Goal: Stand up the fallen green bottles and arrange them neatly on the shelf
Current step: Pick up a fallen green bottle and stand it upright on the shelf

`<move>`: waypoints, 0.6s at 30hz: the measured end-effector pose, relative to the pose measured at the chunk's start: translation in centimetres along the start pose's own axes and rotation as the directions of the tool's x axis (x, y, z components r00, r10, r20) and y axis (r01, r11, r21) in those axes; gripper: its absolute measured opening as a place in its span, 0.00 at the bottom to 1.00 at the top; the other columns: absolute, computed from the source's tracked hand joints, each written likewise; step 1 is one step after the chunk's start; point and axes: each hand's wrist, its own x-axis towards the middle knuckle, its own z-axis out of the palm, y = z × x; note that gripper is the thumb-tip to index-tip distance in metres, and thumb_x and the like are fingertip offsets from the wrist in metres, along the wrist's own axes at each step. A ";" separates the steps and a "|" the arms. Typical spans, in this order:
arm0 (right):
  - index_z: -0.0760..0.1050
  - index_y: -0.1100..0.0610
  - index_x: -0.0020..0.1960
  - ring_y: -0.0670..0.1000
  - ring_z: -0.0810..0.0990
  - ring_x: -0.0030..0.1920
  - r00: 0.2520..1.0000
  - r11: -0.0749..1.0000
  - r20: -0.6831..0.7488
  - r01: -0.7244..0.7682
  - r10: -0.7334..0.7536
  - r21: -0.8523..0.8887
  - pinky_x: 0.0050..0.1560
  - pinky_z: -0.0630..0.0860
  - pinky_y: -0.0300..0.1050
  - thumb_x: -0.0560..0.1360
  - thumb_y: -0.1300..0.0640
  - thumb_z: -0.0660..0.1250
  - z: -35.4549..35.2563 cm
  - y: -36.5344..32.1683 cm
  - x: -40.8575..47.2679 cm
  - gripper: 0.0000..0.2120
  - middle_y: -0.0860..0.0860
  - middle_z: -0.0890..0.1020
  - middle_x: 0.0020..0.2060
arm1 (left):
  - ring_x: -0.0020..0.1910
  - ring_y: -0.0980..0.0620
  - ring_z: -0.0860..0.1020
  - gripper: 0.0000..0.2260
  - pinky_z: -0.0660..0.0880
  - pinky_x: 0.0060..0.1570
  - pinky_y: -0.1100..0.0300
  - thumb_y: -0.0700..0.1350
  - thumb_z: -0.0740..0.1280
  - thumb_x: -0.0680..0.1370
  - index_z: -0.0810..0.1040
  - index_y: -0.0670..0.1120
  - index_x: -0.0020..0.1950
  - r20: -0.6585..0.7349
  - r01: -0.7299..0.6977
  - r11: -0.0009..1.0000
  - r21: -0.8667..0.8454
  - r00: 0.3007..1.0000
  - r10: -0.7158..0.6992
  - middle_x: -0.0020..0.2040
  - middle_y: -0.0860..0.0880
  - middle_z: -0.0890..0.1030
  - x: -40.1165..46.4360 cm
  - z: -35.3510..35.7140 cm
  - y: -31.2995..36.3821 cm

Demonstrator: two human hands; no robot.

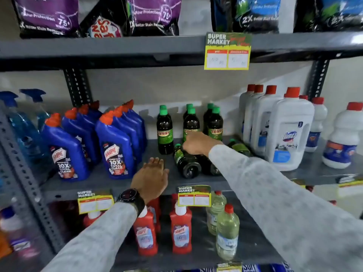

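Observation:
Several dark green bottles with green caps stand upright at the back of the grey middle shelf (117,183), among them one at the left (164,130) and one at the right (215,124). In front of them a fallen green bottle (185,161) lies on its side, base toward me, with another fallen bottle (211,166) beside it. A third fallen bottle (240,147) lies further right. My right hand (198,143) rests on top of the fallen bottles, fingers curled over them. My left hand (152,178) hovers open above the shelf front, left of the fallen bottles.
Blue Harpic bottles (115,150) stand left of the green ones, blue spray bottles (23,122) further left. White jugs with red caps (288,130) crowd the right. Red bottles (180,230) and pale bottles (226,230) fill the shelf below. A price tag (226,52) hangs from the upper shelf.

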 end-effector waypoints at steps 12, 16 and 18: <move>0.75 0.55 0.50 0.61 0.85 0.48 0.914 0.845 0.333 -0.359 0.232 0.397 0.41 0.86 0.56 0.72 0.48 0.76 2.9 -0.4 1.9 0.15 0.59 0.82 0.51 | 0.78 0.44 0.65 0.26 0.60 0.77 0.46 0.51 0.45 0.85 0.67 0.41 0.77 -0.053 0.027 0.994 0.103 0.998 -0.022 0.78 0.41 0.69 -0.7 1.6 -0.6; 0.77 0.55 0.51 0.57 0.85 0.42 0.923 0.792 0.301 -0.365 0.239 0.489 0.35 0.85 0.50 0.72 0.49 0.77 2.9 -0.4 1.0 0.15 0.57 0.84 0.47 | 0.77 0.44 0.67 0.25 0.60 0.77 0.47 0.51 0.46 0.85 0.68 0.41 0.76 -0.066 0.039 0.997 0.060 0.997 -0.035 0.77 0.41 0.71 -0.5 1.7 -0.7; 0.79 0.56 0.51 0.55 0.85 0.38 0.936 0.769 0.269 -0.342 0.228 0.540 0.30 0.82 0.46 0.71 0.49 0.78 2.1 -0.4 0.6 0.15 0.56 0.84 0.45 | 0.78 0.44 0.66 0.27 0.60 0.78 0.46 0.52 0.43 0.84 0.67 0.41 0.76 -0.051 0.033 0.997 0.069 0.998 -0.030 0.78 0.41 0.69 -0.6 1.8 -0.8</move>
